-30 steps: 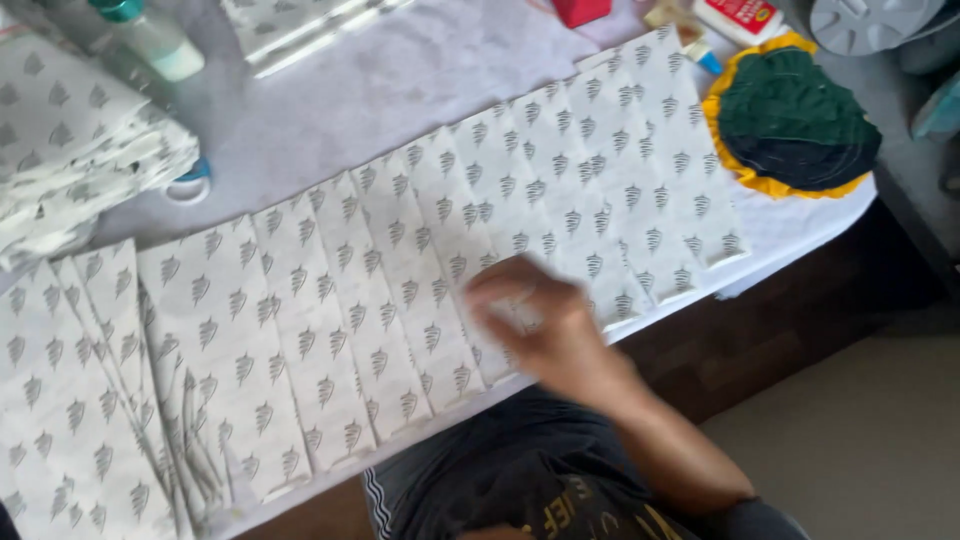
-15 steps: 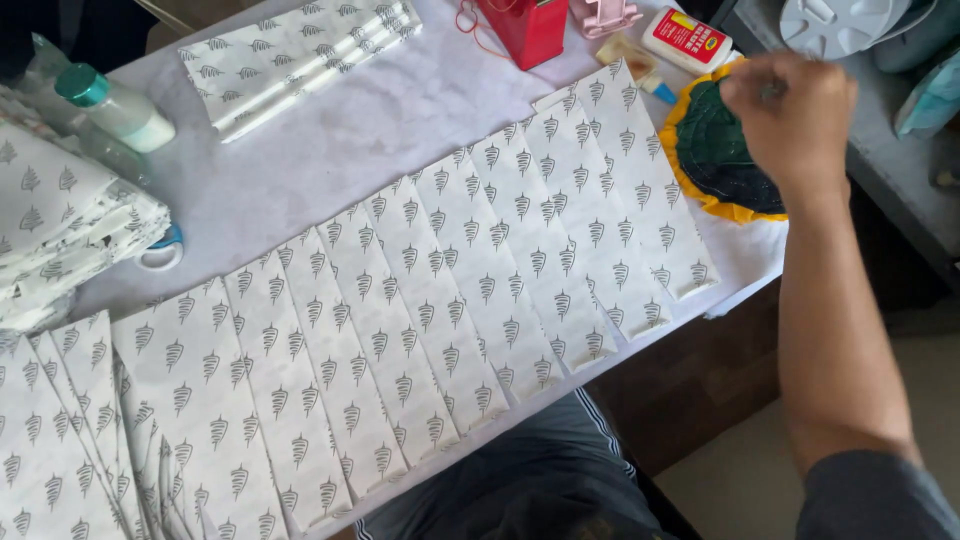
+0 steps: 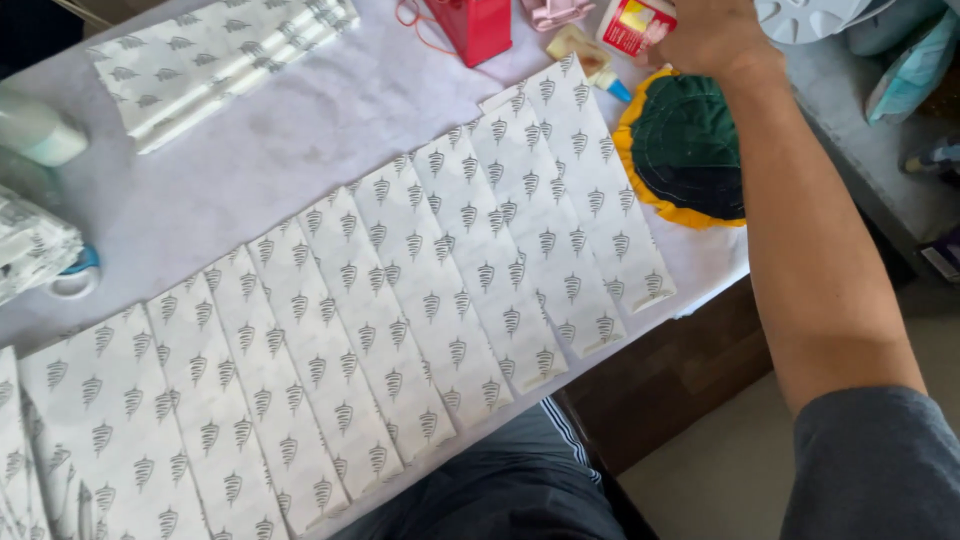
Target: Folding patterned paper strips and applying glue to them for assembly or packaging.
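My right hand reaches to the far right of the table, its fingers closed around the end of a white glue bottle with a red label. Just below the hand lies a round green mat with a yellow border. A long row of overlapping white paper sheets printed with grey tree shapes runs diagonally across the pale cloth-covered table. My left hand is out of the picture.
A red box, a pink object and a small yellow tube with a blue tip lie at the back. More printed sheets are stacked at back left. A teal-capped bottle and scissor handles sit at left.
My right hand left the near edge of the paper row, passed over the green mat and now rests on the glue bottle at the back right.
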